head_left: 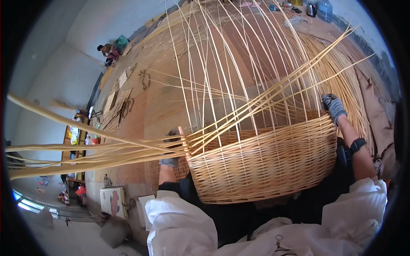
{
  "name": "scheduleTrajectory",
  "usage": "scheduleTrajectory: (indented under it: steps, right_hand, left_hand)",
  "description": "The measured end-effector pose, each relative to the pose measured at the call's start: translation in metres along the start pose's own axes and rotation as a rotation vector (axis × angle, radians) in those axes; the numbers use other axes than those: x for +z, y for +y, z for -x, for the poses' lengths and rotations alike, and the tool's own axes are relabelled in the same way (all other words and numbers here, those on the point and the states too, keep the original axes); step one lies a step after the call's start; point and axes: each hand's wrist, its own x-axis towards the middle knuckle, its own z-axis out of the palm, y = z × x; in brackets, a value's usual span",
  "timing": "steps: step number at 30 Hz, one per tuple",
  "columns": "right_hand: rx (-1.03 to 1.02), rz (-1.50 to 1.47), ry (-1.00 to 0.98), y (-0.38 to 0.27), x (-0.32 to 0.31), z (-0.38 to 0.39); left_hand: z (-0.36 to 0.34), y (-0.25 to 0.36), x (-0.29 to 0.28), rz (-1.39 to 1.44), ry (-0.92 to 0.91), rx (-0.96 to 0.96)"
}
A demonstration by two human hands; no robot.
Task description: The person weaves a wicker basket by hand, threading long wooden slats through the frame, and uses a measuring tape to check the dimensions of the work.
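No legible words or numbers

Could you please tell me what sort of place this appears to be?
It is probably a basket-weaving workshop: a partly woven wicker basket with bare stakes above its rim fills the foreground, and a pile of long rods lies on the right.

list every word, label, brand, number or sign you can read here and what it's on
No text can be read anywhere in this view.
Basket: bare weave, no lettering seen.
Pale board: reddish picture, no readable words.
Blue water jug: too small to tell.
Yellow and white packs on the shelf: too small and blurred to read.
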Motion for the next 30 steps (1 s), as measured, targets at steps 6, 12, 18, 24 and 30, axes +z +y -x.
scheduleTrajectory:
  steps: [6,12,18,24,30]
  right_hand:
    - [0.093,0.192,0.074,-0.048,0.003,0.055]
    - [-0.214,0.206,0.035,-0.17,0.012,0.072]
    - [-0.175,0.702,0.399,-0.253,-0.022,0.108]
    - [-0.089,0.87,0.636,-0.259,-0.034,0.134]
    - [-0.376,0.564,0.626,-0.253,-0.048,0.149]
  left_hand:
    - [-0.021,0.015,0.016,-0.086,-0.095,0.106]
    - [-0.029,0.018,-0.08,0.28,0.015,0.007]
    - [-0.006,0.024,-0.097,0.845,0.001,0.103]
    - [0.015,0.015,-0.096,1.246,-0.147,0.181]
    - [0.029,0.038,-0.116,1.497,-0.265,0.281]
